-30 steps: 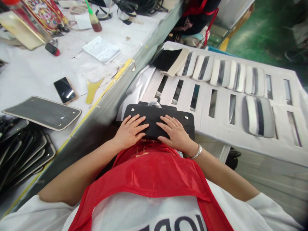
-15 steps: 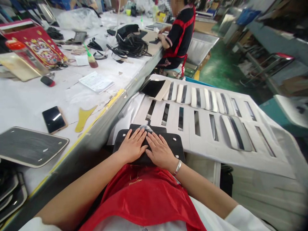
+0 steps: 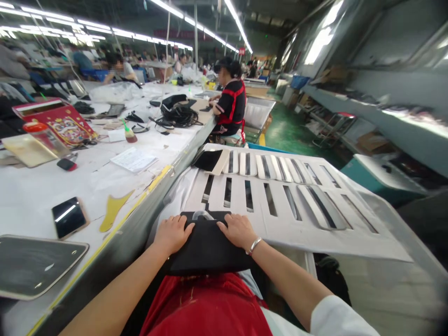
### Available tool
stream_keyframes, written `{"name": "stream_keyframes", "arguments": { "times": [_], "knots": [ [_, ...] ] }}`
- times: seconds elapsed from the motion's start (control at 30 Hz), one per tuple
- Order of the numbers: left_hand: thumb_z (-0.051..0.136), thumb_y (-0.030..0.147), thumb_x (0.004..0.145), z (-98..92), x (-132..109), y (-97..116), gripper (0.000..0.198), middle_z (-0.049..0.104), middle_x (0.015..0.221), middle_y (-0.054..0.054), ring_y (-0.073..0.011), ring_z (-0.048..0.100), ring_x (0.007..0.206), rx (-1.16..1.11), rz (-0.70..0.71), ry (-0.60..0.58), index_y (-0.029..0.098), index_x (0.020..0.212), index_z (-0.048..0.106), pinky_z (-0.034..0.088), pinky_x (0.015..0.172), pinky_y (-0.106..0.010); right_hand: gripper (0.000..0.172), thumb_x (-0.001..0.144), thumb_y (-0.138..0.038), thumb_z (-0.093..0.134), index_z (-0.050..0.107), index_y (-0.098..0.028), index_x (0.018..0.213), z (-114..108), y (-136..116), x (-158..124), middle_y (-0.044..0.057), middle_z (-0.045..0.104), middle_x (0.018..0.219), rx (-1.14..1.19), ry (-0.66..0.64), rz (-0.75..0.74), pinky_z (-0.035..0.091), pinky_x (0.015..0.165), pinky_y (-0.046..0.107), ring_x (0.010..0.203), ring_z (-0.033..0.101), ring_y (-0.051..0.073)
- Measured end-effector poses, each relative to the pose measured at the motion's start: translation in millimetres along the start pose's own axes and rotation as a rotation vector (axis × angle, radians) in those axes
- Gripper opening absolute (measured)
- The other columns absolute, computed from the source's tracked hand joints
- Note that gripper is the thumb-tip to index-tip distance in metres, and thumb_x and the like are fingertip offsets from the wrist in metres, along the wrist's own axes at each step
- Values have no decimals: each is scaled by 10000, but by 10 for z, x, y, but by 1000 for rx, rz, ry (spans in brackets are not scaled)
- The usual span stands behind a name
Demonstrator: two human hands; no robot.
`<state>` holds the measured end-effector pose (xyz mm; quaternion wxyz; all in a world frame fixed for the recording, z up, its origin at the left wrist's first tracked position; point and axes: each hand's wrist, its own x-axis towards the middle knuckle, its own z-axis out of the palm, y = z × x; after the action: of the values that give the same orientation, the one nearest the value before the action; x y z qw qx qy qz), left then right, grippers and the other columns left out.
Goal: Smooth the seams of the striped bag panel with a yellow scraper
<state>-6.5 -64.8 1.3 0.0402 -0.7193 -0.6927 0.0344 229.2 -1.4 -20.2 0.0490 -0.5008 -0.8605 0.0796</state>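
A flat black panel (image 3: 209, 249), perhaps part of a bag, lies before my body at the front edge of the white perforated board. My left hand (image 3: 171, 234) grips its far left corner, fingers bent over the edge and thumb on the face. At the far right corner my right hand (image 3: 238, 231), with a silver bracelet on the wrist, holds it the same way. Between the hands, a clear curved plastic piece (image 3: 203, 214) shows at the panel's far edge. The fingertips of both hands are partly hidden behind the panel.
The slotted white board (image 3: 259, 219) carries several white pads with dark stripes (image 3: 320, 205). On the left table are a phone (image 3: 70, 217), a yellow template (image 3: 115, 210), a grey panel (image 3: 38, 266) and a paper (image 3: 133, 159). A co-worker (image 3: 231, 100) sits farther along.
My hands have moved apart from flat on the panel's middle to its far corners. The panel's face now looks plain black, without the pale spots. The camera has tilted up.
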Motion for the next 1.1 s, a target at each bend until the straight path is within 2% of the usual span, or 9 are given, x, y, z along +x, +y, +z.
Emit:
{"name": "stream_keyframes", "arguments": {
  "times": [0.2,0.3,0.43,0.53,0.6,0.67,0.77,0.93,1.1],
  "knots": [
    [225,434,972,-21,67,39,487,662,917,-112,-278,600,927,-57,14,17,139,928,609,430,802,-396,624,958,-543,171,657,-161,874,6,70,121,122,698,892,44,-31,18,451,729,360,844,658,256],
    [242,412,970,56,-5,8,482,665,1047,-118,-279,591,998,-57,51,81,137,1063,626,417,885,-429,577,957,-535,218,660,-164,947,28,87,45,117,693,949,73,28,24,456,779,371,903,642,256],
    [352,480,921,300,-196,-106,568,457,1419,-90,-280,415,1301,-34,93,136,170,1386,453,288,1083,-484,542,919,-519,386,530,-153,1293,112,130,-213,125,571,1285,143,161,4,354,1019,408,1205,490,270],
    [336,485,907,393,-331,-168,612,299,1506,-36,-247,269,1399,-9,86,39,180,1436,382,268,1121,-449,629,912,-510,401,420,-121,1405,167,163,-356,115,405,1457,210,151,66,238,1125,413,1356,324,272],
    [317,463,909,371,-388,-144,610,256,1515,-28,-243,246,1409,12,55,-23,177,1446,356,287,1114,-453,617,921,-486,381,416,-110,1410,180,166,-379,109,383,1472,246,98,113,242,1131,410,1375,298,267],
    [324,464,902,314,-407,-63,618,249,1511,-53,-282,252,1403,50,12,-19,164,1442,356,258,1106,-535,590,926,-473,370,447,-116,1391,183,146,-359,113,420,1447,242,93,134,254,1126,432,1359,328,274],
    [327,476,904,260,-353,112,630,264,1497,-113,-333,277,1384,88,28,54,128,1426,383,184,1092,-629,557,926,-491,372,498,-153,1351,206,76,-301,116,484,1394,174,188,121,224,1126,505,1326,371,296],
    [303,424,936,331,-115,436,564,315,1486,-108,-302,308,1376,26,182,137,154,1421,403,248,1107,-587,528,940,-493,344,492,-199,1353,250,-104,-184,89,478,1403,151,216,-26,177,1146,511,1362,323,275],
    [291,399,953,309,9,710,535,341,1478,-83,-282,325,1371,-69,228,112,153,1411,417,258,1129,-562,435,938,-398,378,532,-242,1314,169,-187,-120,81,571,1299,239,199,-74,264,1111,457,1230,476,258]
  ]
}}
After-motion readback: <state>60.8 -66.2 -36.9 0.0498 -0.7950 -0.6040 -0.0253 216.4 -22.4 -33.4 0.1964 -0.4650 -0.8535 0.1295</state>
